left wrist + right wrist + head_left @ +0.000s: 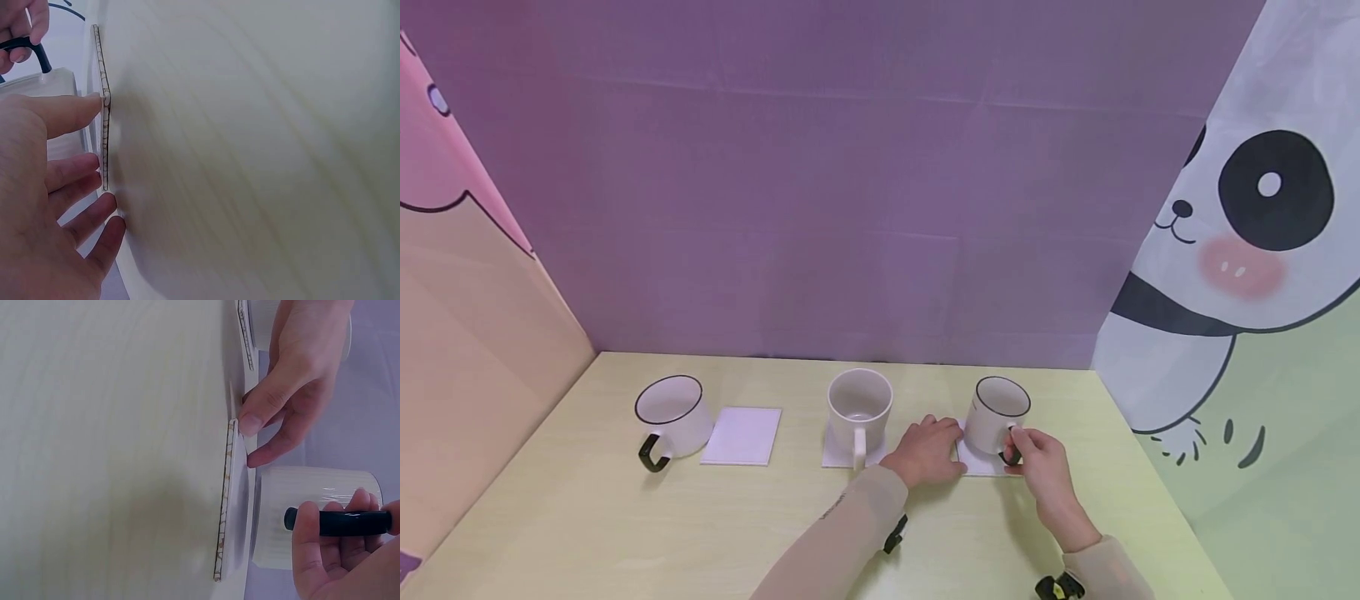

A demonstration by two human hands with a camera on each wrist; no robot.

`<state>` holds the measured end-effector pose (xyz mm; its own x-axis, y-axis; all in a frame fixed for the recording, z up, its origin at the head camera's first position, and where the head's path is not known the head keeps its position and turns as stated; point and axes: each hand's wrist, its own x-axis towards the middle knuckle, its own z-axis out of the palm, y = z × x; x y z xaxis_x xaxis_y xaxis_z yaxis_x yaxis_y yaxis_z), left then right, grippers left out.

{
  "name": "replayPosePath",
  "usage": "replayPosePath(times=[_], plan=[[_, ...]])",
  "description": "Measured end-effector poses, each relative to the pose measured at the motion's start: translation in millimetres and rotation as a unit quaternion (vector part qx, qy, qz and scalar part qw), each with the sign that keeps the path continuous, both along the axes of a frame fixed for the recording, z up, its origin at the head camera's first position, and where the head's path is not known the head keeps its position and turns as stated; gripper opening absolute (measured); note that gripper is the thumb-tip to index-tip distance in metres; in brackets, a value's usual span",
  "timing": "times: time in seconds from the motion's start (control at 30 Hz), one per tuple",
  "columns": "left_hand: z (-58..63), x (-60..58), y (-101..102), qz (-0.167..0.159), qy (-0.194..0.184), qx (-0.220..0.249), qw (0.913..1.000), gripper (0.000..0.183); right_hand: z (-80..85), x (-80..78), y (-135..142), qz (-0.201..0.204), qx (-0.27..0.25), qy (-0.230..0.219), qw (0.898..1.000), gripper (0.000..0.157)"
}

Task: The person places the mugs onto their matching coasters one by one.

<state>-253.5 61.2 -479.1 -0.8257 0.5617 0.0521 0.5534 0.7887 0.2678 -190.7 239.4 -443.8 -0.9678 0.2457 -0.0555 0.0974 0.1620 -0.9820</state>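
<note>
On the right of the table, a white mug (992, 425) with a dark rim and black handle stands upright on a white square coaster (976, 463). My right hand (1045, 467) grips that mug's handle (350, 522), fingers curled round it. To the mug's left, my left hand (925, 452) rests with its thumb and fingers at the coaster's left edge, fingers fairly straight. Just left of that hand, an all-white mug (860, 408) stands on a second coaster (835, 454), its handle toward me. The underside of the right mug is hidden.
At the left, a wide white mug (681, 421) with a dark rim and black handle stands on the bare table (625, 533), beside a coaster (742, 436) with nothing on it. A purple backdrop (850, 208) rises behind the table, with printed panels at both sides.
</note>
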Motion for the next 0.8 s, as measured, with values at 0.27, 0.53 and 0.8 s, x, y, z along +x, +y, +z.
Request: replayPosePath(times=[0.27, 0.53, 0.8], plan=[[-0.2, 0.1, 1, -0.001, -0.004, -0.001, 1.0000, 0.050, -3.3, -0.5, 0, 0.002, -0.005, -0.010, 1.000, 0.029], [0.5, 0.6, 0, 0.000, -0.005, 0.000, 1.0000, 0.051, -6.5, -0.5, 0, 0.005, -0.001, -0.011, 1.000, 0.030], [-1.5, -1.0, -1, -0.002, -0.001, 0.000, 1.0000, 0.051, -11.5, 3.5, -3, 0.005, 0.008, -0.012, 1.000, 0.031]])
